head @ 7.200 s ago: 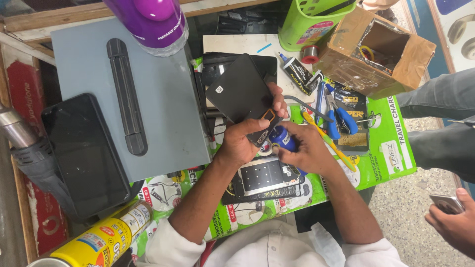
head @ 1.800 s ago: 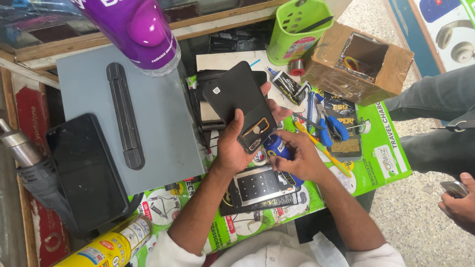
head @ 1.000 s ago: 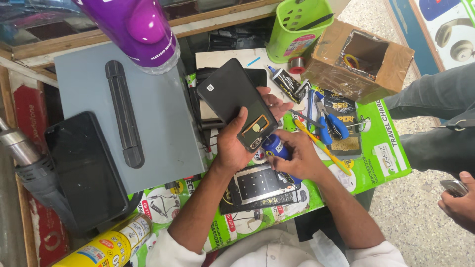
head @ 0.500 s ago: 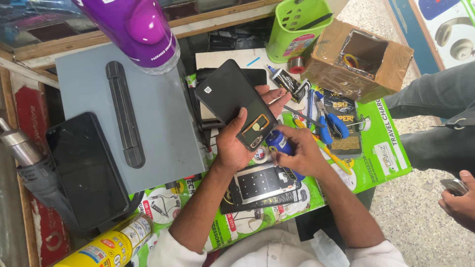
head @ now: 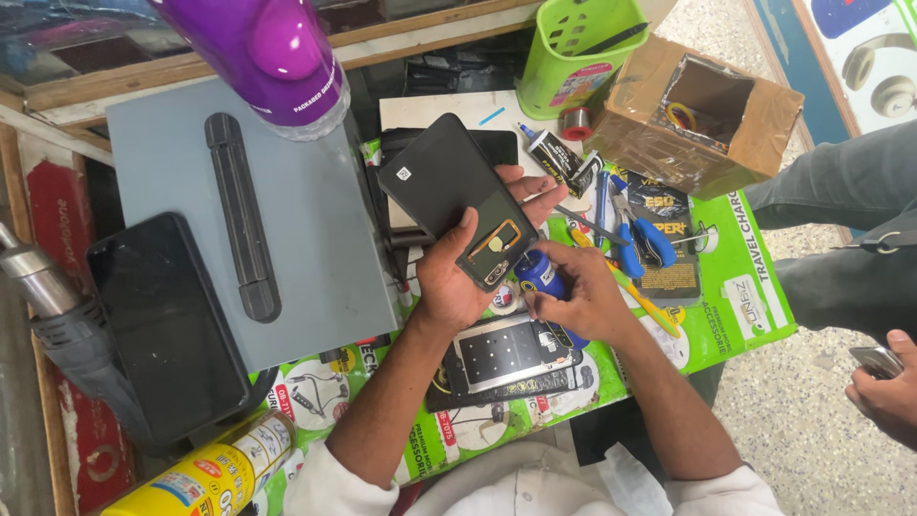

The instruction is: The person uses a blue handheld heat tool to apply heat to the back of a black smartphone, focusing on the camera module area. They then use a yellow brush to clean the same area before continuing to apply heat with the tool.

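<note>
Now my left hand holds the black back cover above the bench, gripped by its edges; it looks light, thin, bendable. My right hand pinches a blue tool.

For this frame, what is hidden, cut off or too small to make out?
Head view only:
- Blue tool: tip and lower end hidden by right hand.
- Black phone back cover: lower edge covered by left hand.
- Purple bottle: top cut off by frame edge.
- Opened phone: internals too small.
</note>
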